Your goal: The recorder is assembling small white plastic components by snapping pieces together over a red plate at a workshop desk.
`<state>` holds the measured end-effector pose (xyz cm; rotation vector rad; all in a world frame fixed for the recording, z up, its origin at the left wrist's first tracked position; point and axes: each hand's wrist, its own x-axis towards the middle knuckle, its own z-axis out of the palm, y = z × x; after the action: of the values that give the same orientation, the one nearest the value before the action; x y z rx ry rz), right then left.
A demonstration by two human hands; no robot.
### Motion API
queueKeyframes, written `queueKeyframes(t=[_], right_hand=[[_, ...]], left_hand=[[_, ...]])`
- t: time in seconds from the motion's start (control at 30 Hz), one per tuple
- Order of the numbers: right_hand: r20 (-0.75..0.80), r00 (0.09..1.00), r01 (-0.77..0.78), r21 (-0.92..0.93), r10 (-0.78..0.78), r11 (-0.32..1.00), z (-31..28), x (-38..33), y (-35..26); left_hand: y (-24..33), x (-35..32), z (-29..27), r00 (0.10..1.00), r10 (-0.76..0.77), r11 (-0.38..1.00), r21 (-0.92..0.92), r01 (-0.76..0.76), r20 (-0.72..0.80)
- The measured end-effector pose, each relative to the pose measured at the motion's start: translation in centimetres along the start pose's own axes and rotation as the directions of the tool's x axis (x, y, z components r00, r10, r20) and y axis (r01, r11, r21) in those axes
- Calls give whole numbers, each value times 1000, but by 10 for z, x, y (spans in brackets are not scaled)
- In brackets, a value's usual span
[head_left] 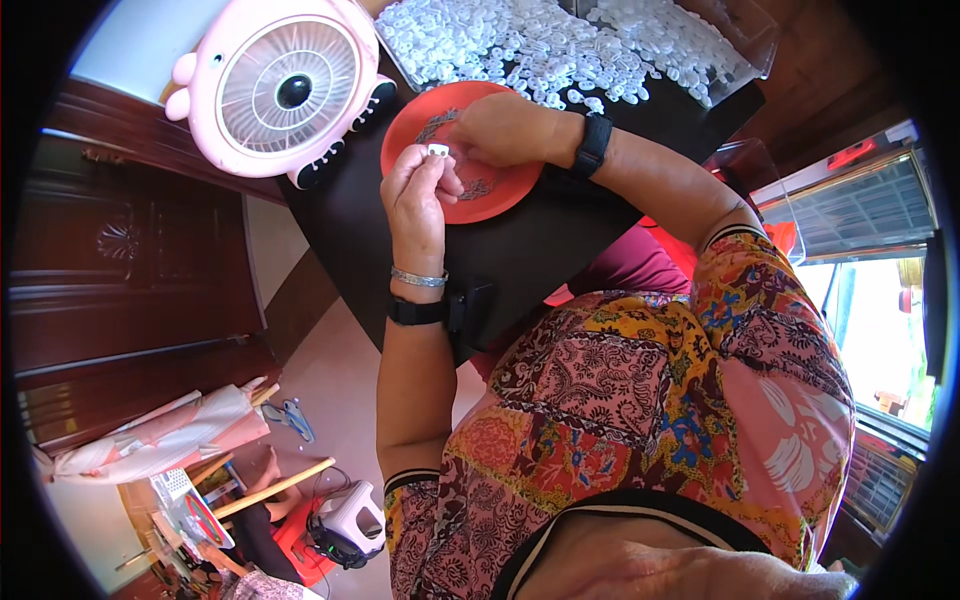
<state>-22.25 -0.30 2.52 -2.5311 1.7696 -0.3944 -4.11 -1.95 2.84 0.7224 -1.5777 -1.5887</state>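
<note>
My left hand (418,195) is closed over the near side of a red plate (515,195), pinching a small white plastic piece (438,150) with dark holes in it between thumb and fingers. Beside it, over the plate, my right hand (508,130) has its fingers bent down and drawn together close to the left fingertips. Whatever those fingers grip is hidden. Small grey metal pieces (475,188) lie scattered in the plate, too tiny to name. The plate rests on a black table (345,235).
Beyond the plate, clear trays hold a heap of small white plastic pieces (520,50), with some spilled at the edge. A pink animal-shaped fan (235,125) stands at the far left. A dark object (470,305) sits near my left wrist. Another person's leg (268,475) shows at lower left.
</note>
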Motion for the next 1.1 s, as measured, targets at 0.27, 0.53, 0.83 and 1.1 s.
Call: queueKeyframes(t=[0.27, 0.53, 0.83, 1.1], right_hand=[[25, 1000, -16, 38, 15, 999, 9, -2, -1], [-138, 983, -17, 586, 121, 810, -12, -11, 2], [-28, 992, -20, 929, 124, 370, -34, -18, -3], [-2, 998, -36, 840, 69, 541, -38, -21, -16]], left_hand=[[1, -3, 0, 999, 18, 998, -55, -20, -27], [5, -6, 0, 999, -34, 996, -88, 31, -31], [10, -8, 4, 997, -76, 990, -124, 72, -22], [16, -11, 8, 988, -133, 987, 106, 125, 78]])
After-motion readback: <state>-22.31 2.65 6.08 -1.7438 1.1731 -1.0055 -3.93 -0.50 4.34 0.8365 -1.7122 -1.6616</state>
